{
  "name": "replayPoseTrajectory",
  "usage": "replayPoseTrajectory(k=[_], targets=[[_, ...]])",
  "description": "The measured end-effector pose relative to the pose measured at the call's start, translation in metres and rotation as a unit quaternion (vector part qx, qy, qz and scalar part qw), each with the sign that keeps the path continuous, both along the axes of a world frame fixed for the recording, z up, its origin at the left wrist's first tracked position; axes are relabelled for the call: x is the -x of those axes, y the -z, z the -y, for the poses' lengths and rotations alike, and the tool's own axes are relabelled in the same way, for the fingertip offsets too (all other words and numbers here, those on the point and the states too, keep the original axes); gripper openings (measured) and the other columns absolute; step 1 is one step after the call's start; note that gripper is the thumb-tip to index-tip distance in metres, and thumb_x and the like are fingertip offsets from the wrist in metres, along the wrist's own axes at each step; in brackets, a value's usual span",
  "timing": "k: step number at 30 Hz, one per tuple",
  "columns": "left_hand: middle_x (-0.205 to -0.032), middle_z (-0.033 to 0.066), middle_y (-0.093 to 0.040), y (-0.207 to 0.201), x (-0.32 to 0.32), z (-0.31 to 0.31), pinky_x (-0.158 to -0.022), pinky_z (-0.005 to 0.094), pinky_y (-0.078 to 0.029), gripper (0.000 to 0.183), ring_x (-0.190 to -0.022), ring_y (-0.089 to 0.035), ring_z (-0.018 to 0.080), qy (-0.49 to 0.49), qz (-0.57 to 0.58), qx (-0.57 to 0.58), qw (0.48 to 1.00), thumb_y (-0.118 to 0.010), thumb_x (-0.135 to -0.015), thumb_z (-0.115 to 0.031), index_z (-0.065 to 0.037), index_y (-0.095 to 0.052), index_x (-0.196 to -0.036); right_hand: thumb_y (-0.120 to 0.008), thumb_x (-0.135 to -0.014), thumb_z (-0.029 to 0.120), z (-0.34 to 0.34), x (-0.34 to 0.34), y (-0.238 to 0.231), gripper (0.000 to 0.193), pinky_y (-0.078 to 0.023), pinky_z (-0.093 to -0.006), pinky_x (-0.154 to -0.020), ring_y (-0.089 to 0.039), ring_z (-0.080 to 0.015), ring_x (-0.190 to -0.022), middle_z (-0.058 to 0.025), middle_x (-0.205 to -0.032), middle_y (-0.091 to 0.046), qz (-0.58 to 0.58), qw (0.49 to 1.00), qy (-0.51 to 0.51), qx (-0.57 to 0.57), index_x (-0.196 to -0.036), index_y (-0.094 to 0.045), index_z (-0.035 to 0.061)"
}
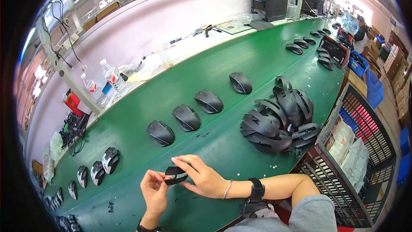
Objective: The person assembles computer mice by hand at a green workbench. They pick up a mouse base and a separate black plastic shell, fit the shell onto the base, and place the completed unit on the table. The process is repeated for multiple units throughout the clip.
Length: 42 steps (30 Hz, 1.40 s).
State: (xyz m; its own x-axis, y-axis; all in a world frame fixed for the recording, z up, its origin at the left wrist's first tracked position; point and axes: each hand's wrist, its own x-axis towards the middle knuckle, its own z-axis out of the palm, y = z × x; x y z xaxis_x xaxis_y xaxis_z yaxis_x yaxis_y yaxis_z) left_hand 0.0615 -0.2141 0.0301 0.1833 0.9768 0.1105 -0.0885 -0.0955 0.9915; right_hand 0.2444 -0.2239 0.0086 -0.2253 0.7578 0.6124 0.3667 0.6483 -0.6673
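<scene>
Between my hands, just above the green work surface, is a curved black mouse shell (174, 181) with a pale patch on its right side. My left hand (154, 192) pinches its left end between thumb and fingers. My right hand (203, 178) curls round its right side, fingers over the top and thumb below. Beyond them, several dark computer mice (186, 117) stand in a slanting row. A heap of loose black mouse shells (268, 129) lies to the right of that row.
A dark plastic crate (319, 169) with wrapped packets stands close by my right arm. White-sided mice (110, 160) lie at the left. Tiny black parts (110, 206) are scattered near them. Water bottles (113, 77) stand on the back ledge. Another person (360, 34) is far right.
</scene>
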Motion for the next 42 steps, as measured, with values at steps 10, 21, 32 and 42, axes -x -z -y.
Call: replayPoseTrajectory(k=[10, 21, 32, 42], targets=[[-0.093, 0.0112, -0.059, 0.003, 0.000, 0.010, -0.071, 0.0345, -0.059, 0.016, -0.081, -0.063, 0.0176, 0.036, 0.129, -0.024, 0.991, -0.053, -0.094, -0.015, 0.001, -0.053, -0.094, -0.072, -0.071, 0.006, -0.001, -0.001, 0.001, 0.074, -0.047, -0.0415, -0.093, -0.058, -0.0330, -0.097, -0.0135, -0.113, -0.058, 0.012, 1.000, -0.013, -0.018, -0.137, -0.039, 0.0038], [-0.086, 0.0155, -0.064, -0.001, 0.009, 0.007, -0.070, 0.0378, -0.059, 0.019, -0.077, -0.065, 0.0242, 0.032, 0.139, 0.083, 0.986, -0.059, -0.090, -0.013, 0.005, -0.061, -0.084, -0.070, -0.073, -0.001, 0.005, 0.005, -0.003, 0.067, -0.042, -0.0437, -0.101, -0.058, -0.0307, -0.100, -0.0091, -0.117, -0.056, -0.048, 0.990, -0.124, -0.037, -0.134, -0.042, 0.0063], [-0.137, 0.0204, -0.041, 0.005, 0.129, -0.120, -0.107, 0.0438, -0.027, 0.071, -0.129, -0.035, 0.0375, -0.243, -0.531, -0.234, 0.777, -0.076, -0.070, -0.022, 0.001, -0.044, -0.129, -0.067, -0.079, 0.010, -0.001, -0.003, 0.000, 0.055, -0.052, -0.0386, -0.083, -0.057, -0.0351, -0.107, -0.0194, -0.132, -0.045, 0.013, 0.998, -0.018, -0.059, -0.131, -0.048, 0.0154], [-0.110, 0.0300, -0.054, 0.064, 0.214, -0.151, -0.088, 0.0486, -0.039, 0.064, -0.105, -0.050, 0.0438, -0.305, -0.624, -0.052, 0.718, -0.062, -0.082, -0.048, 0.008, -0.049, -0.110, -0.069, -0.076, 0.008, -0.008, -0.002, 0.003, 0.043, -0.050, -0.0365, -0.087, -0.055, -0.0341, -0.111, -0.0201, -0.129, -0.049, 0.035, 0.998, 0.005, -0.054, -0.117, -0.058, 0.0049]])
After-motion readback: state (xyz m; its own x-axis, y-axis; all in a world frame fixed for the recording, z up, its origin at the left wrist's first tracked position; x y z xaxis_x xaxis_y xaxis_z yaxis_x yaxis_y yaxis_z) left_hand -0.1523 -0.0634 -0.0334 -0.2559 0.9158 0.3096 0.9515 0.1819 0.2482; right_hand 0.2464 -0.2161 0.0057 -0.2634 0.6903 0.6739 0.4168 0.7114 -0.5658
